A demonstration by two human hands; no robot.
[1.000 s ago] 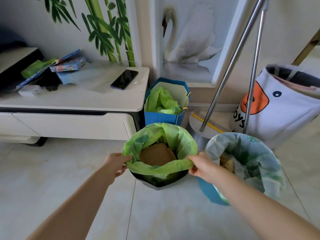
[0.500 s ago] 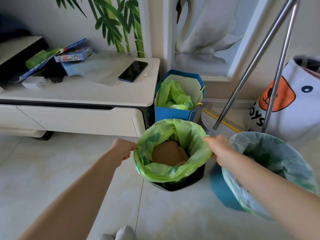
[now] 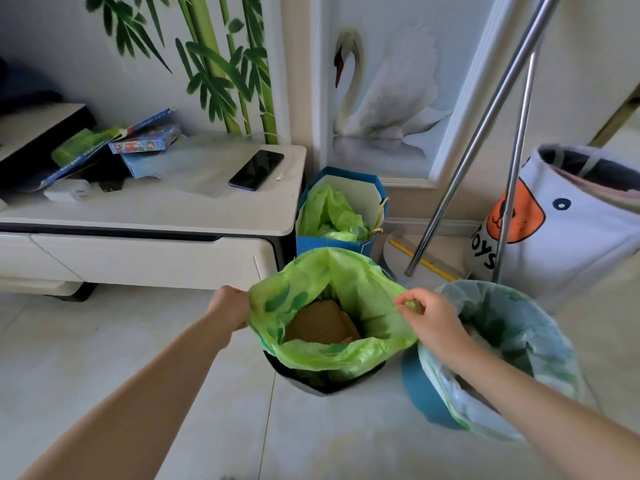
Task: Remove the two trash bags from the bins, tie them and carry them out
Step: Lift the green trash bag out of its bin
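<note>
Fingers (image 3: 403, 301) of the right hand (image 3: 429, 320) pinch the green bag (image 3: 346, 289)'s rim and the left hand (image 3: 230, 306) grips the opposite edge, bag sitting in the dark bin (image 3: 322, 381). Looks thin, floppy and light, so gathering the rim seems right. Behind the bin is a low white surface (image 3: 173, 213) with a phone (image 3: 256, 169); right of it, a second lined bin (image 3: 426, 396).

Domestic living room. Landmark: low white media cabinet with black trim (image 3: 149, 216) against a wall painted with green bamboo (image 3: 221, 64) and a white swan (image 3: 381, 95). On it: black smartphone (image 3: 256, 169), children's picture books (image 3: 145, 142). To its right: white fabric toy hamper printed "toys" (image 3: 568, 237); pale tiled floor (image 3: 69, 341) below.
</note>
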